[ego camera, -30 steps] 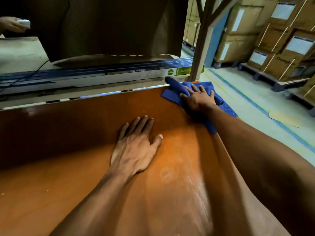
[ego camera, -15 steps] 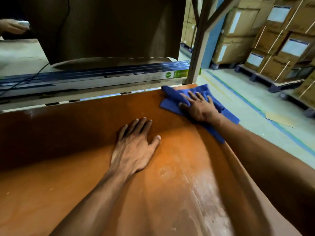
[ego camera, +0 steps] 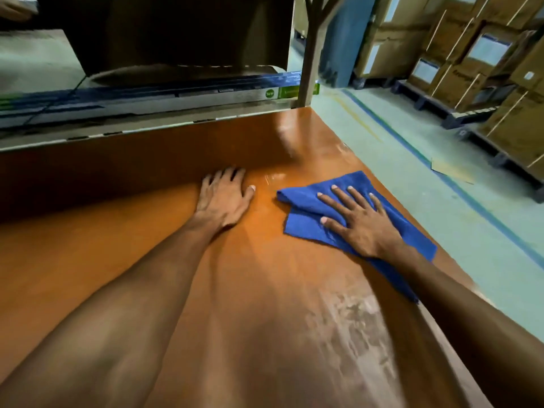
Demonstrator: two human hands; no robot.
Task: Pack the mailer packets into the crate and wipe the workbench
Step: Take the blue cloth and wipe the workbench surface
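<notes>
The orange-brown workbench top [ego camera: 265, 290] fills most of the view. A blue cloth [ego camera: 306, 210] lies on it near the right edge, partly folded. My right hand [ego camera: 356, 222] presses flat on the cloth with fingers spread. My left hand [ego camera: 225, 198] rests flat on the bare bench surface, just left of the cloth, holding nothing. No mailer packets or crate are in view.
A large dark cardboard box [ego camera: 182, 33] stands behind the bench on long flat printed cartons [ego camera: 147, 98]. A wooden post [ego camera: 312, 54] rises at the bench's far right corner. Stacked cartons on pallets [ego camera: 485, 78] line the floor to the right. Another person's hand [ego camera: 14, 7] shows top left.
My right hand has slid the blue cloth from the far right corner back toward me along the right edge. My left hand stays flat on the bench.
</notes>
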